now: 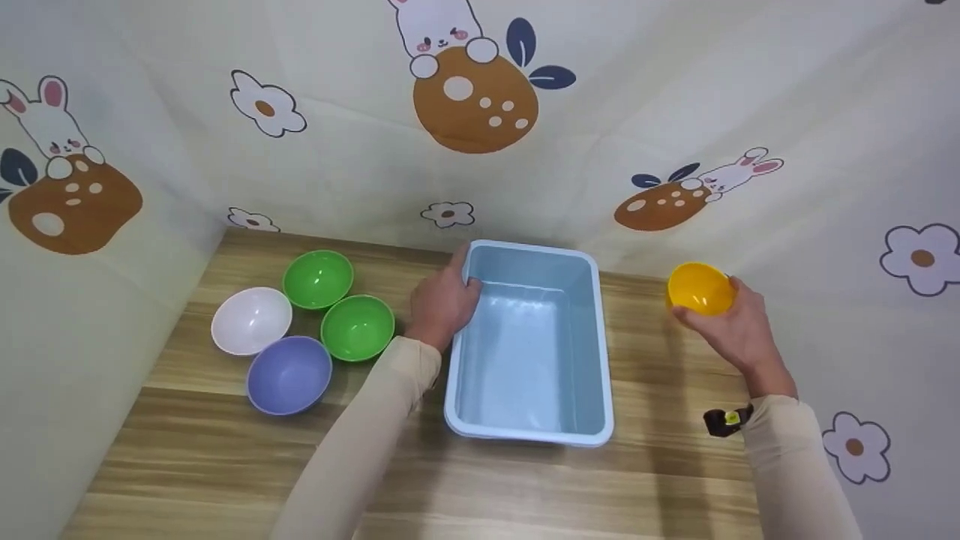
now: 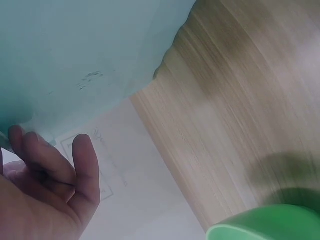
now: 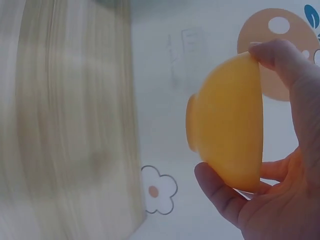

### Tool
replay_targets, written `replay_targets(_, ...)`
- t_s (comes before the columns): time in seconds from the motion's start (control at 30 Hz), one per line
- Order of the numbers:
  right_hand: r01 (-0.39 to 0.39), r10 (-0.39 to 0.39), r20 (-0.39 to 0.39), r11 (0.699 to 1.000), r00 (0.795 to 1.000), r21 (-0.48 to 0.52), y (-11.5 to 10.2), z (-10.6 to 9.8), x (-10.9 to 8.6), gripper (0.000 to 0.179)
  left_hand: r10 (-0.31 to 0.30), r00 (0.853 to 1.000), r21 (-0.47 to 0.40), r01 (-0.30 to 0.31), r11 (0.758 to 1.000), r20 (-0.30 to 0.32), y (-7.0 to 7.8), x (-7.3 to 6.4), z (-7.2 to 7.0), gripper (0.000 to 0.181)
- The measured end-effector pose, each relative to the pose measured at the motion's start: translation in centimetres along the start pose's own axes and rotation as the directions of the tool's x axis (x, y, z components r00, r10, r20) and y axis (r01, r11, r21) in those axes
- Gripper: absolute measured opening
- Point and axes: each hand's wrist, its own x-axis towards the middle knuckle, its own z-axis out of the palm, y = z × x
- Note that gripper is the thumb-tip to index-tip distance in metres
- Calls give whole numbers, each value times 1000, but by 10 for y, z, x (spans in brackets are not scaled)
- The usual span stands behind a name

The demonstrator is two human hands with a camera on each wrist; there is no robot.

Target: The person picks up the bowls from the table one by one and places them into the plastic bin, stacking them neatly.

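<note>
A pale blue rectangular basin (image 1: 517,360) is at the middle of the wooden table. My left hand (image 1: 442,300) grips its left rim near the far corner, the thumb over the edge. In the left wrist view, curled fingers (image 2: 47,155) meet the side of the basin (image 2: 90,55). To the right of the basin, my right hand (image 1: 739,330) holds a yellow bowl (image 1: 699,289) by its rim. The right wrist view shows the yellow bowl (image 3: 227,120) raised above table level, thumb and fingers on opposite sides.
Left of the basin, a white bowl (image 1: 251,321), a purple bowl (image 1: 289,375) and two green bowls, one farther (image 1: 319,280) and one nearer (image 1: 358,328), sit close together. Patterned cloth (image 1: 345,172) stands behind the table (image 1: 525,487) and along both sides.
</note>
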Motion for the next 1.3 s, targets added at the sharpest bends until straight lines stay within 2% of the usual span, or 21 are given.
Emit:
replay_targets(0.2, -11, 11, 26, 1000, 1000, -7, -16, -6, 0, 94, 5, 1000, 5, -5, 1000, 1, 0, 0, 0, 64)
replay_targets(0.43, 29, -28, 38, 999, 999, -22, -35, -7, 3, 80, 3, 1000, 12, -3, 1000, -13, -1, 1, -1, 64)
replay_targets(0.6, 44, -44, 66, 999, 997, -1, -49, -5, 0, 80, -3, 1000, 8, 3, 1000, -6, -2, 1, 0, 64)
replay_targets(1.03, 21, -22, 111, 1000, 994, 8, -74, 1, -8, 108, -2, 1000, -10, 2, 1000, 4, -1, 1, 0, 64)
replay_targets(1.3, 20, -21, 127, 1000, 992, 12, -86, 5, -9, 111, 2, 1000, -16, -2, 1000, 12, -1, 1, 0, 64)
